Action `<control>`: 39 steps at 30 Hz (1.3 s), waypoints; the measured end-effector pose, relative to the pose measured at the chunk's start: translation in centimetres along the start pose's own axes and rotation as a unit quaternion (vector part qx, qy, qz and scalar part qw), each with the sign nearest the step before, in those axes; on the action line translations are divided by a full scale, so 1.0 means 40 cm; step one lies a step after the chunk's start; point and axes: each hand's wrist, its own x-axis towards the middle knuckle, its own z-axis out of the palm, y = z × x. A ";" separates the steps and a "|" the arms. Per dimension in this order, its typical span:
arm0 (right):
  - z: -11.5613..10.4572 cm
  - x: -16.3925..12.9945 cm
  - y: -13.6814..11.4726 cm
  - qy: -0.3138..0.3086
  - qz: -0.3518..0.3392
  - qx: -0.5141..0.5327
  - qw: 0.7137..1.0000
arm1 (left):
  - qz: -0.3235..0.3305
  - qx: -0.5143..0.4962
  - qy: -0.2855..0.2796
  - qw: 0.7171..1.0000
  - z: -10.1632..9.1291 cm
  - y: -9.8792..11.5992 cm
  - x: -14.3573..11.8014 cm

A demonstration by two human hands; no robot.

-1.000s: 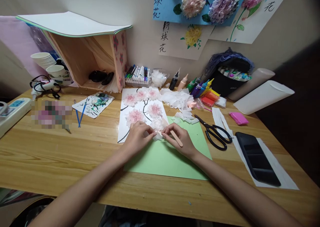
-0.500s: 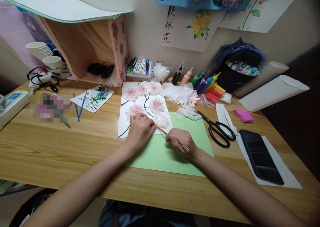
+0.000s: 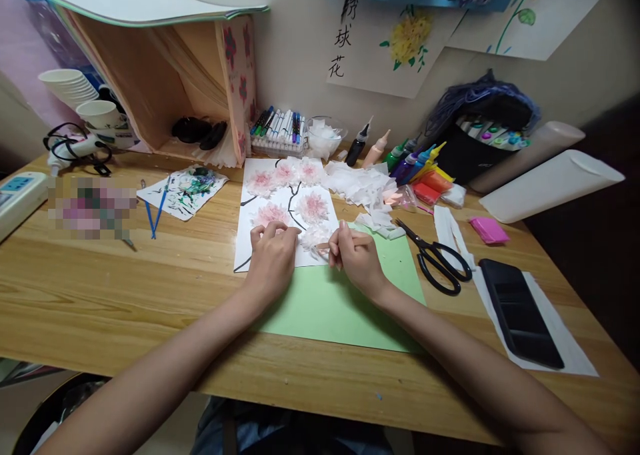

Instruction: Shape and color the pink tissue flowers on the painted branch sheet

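Wooden table set against a pale wall hung with paper-flower pictures. A green paper sheet lies at the front centre; overlapping its far left corner is a white sheet bearing black painted branches and 5 pink tissue flowers. Right of these: a black phone on white paper, then black scissors, blades open. The left hand rests on the white sheet's near edge, fingers curled, fingertips pressing the paper beside a flower. The right hand has its grip pinched around a wooden stick, whose tip lies against the nearest tissue flower, at the white sheet's near right corner.
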 end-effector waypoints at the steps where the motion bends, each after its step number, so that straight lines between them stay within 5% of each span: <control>1: 0.001 0.005 -0.004 0.005 0.044 0.033 0.998 | 0.002 0.007 -0.006 1.000 0.002 0.000 0.000; 6: -0.022 -0.018 0.018 -0.014 0.058 0.092 0.994 | 0.004 0.024 -0.026 0.999 0.003 0.005 -0.001; 10: -0.050 -0.068 0.044 -0.020 -0.123 -0.019 0.992 | 0.004 0.020 -0.040 0.999 0.000 0.008 -0.001; 14: -0.050 -0.079 0.041 -0.063 -0.331 -0.146 0.930 | 0.002 0.012 -0.046 0.999 -0.002 0.009 -0.001; 17: -0.035 -0.070 0.038 -0.091 -0.396 -0.212 0.889 | 0.001 0.009 -0.046 0.999 -0.002 0.010 -0.002; 30: -0.014 -0.068 0.047 -0.065 -0.452 -0.312 0.833 | 0.008 0.023 -0.037 0.999 -0.001 0.012 -0.005; 34: -0.006 -0.053 0.047 -0.055 -0.447 -0.305 0.839 | 0.011 0.023 -0.036 0.999 0.001 0.010 -0.006; 39: 0.004 -0.040 0.037 -0.054 -0.370 -0.265 0.889 | 0.004 0.017 -0.041 0.999 -0.002 0.012 -0.005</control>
